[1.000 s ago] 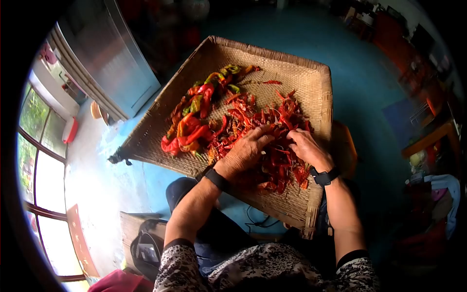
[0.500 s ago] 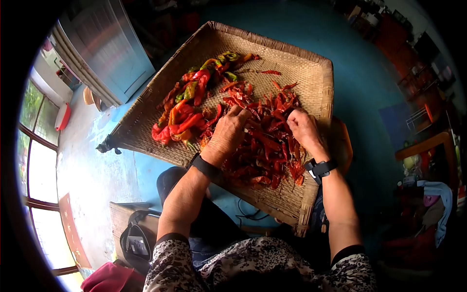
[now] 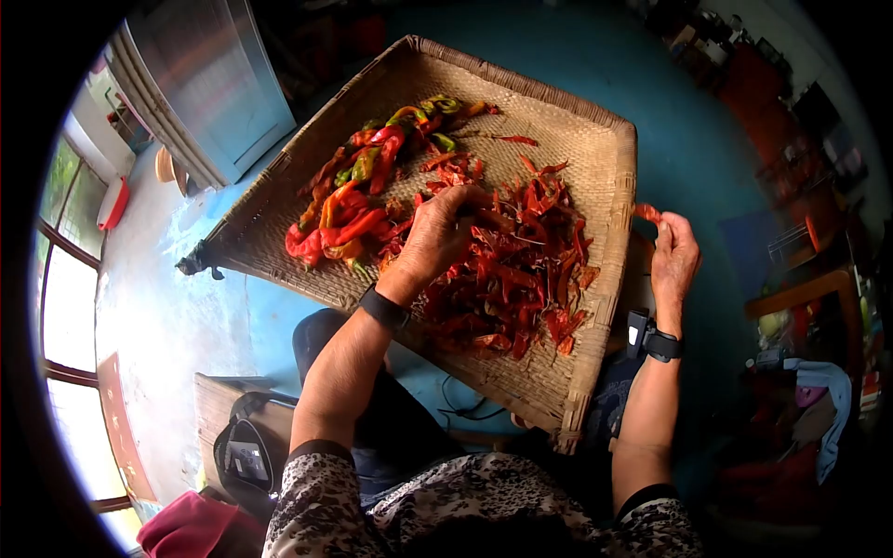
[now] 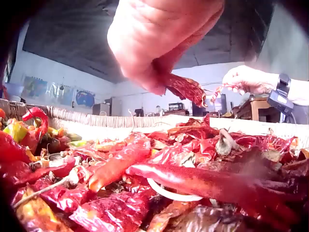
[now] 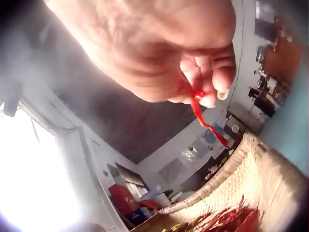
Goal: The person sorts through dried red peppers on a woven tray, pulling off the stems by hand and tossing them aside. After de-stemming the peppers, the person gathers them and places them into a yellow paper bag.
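A woven basket tray [image 3: 577,139] holds a heap of dried red chilies [image 3: 512,302]. Larger, fresher red and green peppers [image 3: 353,223] lie along its left side. Over the heap, my left hand [image 3: 435,232] pinches a wrinkled dried red chili [image 4: 186,89], seen best in the left wrist view. My right hand [image 3: 676,253] is outside the tray, just past its right rim. Between thumb and fingers it pinches a thin, twisted red chili [image 5: 205,121], which hangs down in the right wrist view.
A wooden seat-like piece [image 3: 637,279] stands close beside the tray's right edge. To the left are a door [image 3: 209,93], a red basin [image 3: 113,205] and a black bag [image 3: 246,456]. Clothes [image 3: 823,409] are piled at the right.
My right hand has moved from the heap rightward over the rim, with a chili in its fingers. My left hand has stayed over the heap, shifting slightly left.
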Tool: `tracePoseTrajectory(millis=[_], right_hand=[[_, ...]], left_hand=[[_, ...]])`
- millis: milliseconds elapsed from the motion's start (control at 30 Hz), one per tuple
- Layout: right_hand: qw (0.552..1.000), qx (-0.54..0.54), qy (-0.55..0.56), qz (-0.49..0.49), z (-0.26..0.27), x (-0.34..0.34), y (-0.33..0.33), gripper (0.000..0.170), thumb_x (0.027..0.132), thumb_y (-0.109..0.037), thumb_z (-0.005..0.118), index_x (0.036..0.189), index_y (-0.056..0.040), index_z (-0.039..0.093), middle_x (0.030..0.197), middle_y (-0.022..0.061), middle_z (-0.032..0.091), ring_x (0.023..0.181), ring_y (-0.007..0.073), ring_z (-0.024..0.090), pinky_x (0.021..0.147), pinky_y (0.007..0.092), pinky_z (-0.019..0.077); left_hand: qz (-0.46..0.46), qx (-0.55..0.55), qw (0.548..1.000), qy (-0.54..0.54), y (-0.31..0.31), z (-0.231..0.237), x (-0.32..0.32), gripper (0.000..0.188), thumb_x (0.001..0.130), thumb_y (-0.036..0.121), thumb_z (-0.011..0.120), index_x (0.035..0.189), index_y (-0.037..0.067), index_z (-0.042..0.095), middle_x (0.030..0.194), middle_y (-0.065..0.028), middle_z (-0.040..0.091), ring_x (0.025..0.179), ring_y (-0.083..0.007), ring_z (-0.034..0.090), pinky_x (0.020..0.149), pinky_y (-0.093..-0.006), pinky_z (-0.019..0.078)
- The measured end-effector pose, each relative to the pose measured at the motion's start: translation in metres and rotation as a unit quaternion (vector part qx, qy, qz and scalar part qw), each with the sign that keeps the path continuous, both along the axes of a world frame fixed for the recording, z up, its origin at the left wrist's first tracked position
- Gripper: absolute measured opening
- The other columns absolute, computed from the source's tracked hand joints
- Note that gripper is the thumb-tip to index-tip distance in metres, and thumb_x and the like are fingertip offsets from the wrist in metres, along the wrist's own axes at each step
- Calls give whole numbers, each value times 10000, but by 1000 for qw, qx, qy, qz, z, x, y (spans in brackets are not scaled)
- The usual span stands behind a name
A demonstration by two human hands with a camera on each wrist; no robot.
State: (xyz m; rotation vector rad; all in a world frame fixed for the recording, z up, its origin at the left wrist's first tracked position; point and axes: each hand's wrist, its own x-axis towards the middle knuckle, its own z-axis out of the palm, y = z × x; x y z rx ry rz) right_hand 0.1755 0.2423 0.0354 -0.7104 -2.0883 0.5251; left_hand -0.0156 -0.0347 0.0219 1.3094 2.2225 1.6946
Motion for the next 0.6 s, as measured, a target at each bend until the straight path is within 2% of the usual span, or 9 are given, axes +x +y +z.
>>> tracePoseTrajectory(millis=[33, 100, 133, 233, 267, 300, 367, 500, 600], right_hand=[[1000, 4, -1, 3, 0, 2, -3, 161, 900, -123, 599, 1039, -51, 634, 899, 60, 632, 743, 150, 587, 674, 294, 501], [956, 187, -208, -94, -1, 5, -10, 149, 847, -90, 624, 994, -64, 634, 943, 129, 613, 877, 303, 580, 754, 383, 476], [963, 169, -198, -72, -1, 1, -16, 187, 815, -95, 648, 997, -67, 623, 988, 139, 590, 971, 346, 539, 812, 419, 465], [979, 122, -110, 119, -5, -25, -31, 250, 844, -165, 652, 1063, -50, 617, 960, 120, 617, 888, 265, 601, 777, 378, 494], [971, -12, -125, 201, -2, -34, -47, 297, 852, -193, 654, 1105, -45, 606, 940, 110, 632, 856, 230, 610, 754, 355, 500], [939, -149, -137, 279, 0, -42, -64, 345, 859, -221, 657, 1146, -40, 595, 919, 99, 646, 825, 195, 618, 730, 332, 507], [892, -208, -143, 375, -9, -53, -83, 428, 858, -271, 664, 1206, -40, 568, 893, 92, 664, 778, 157, 623, 685, 299, 507], [913, -87, -183, 353, -6, -58, -107, 199, 881, -103, 619, 1053, -10, 581, 757, 153, 652, 704, 253, 655, 602, 353, 485], [936, -36, -140, 320, -2, -51, -100, 153, 871, -83, 606, 1018, -40, 601, 776, 181, 641, 714, 328, 644, 609, 383, 491]], left_hand=[[-17, 8, 1000, -20, 1, -1, -1, 277, 816, -82, 545, 1075, 13, 570, 1000, -147, 647, 918, -266, 660, 771, -354, 527], [-14, 7, 999, -28, 4, -2, 0, 269, 819, -65, 556, 1078, 6, 568, 991, -152, 654, 907, -264, 663, 773, -349, 529], [-15, 2, 999, -36, 5, -2, 0, 263, 822, -49, 566, 1080, -1, 566, 982, -157, 660, 897, -262, 666, 774, -344, 530], [-25, -19, 998, -47, 9, -7, 2, 267, 851, -12, 575, 1114, 27, 553, 984, -92, 679, 937, -197, 657, 807, -316, 520], [-22, -17, 999, -32, 11, -8, 4, 262, 852, -3, 587, 1111, 24, 553, 975, -87, 680, 915, -189, 657, 799, -312, 521], [-21, -17, 999, -32, 11, -6, 8, 262, 852, -3, 587, 1111, 24, 553, 975, -87, 680, 915, -189, 657, 799, -312, 521], [-38, -24, 998, -33, 10, 0, 13, 280, 844, 7, 608, 1118, 28, 553, 965, -85, 676, 889, -186, 651, 784, -313, 520], [-38, -23, 999, -22, 13, -9, 13, 326, 822, -10, 621, 1135, 52, 556, 949, -80, 665, 865, -183, 639, 768, -306, 514], [-16, -5, 999, -33, 15, -16, 9, 352, 821, -29, 606, 1159, 54, 554, 997, -91, 653, 895, -185, 631, 798, -306, 513]])
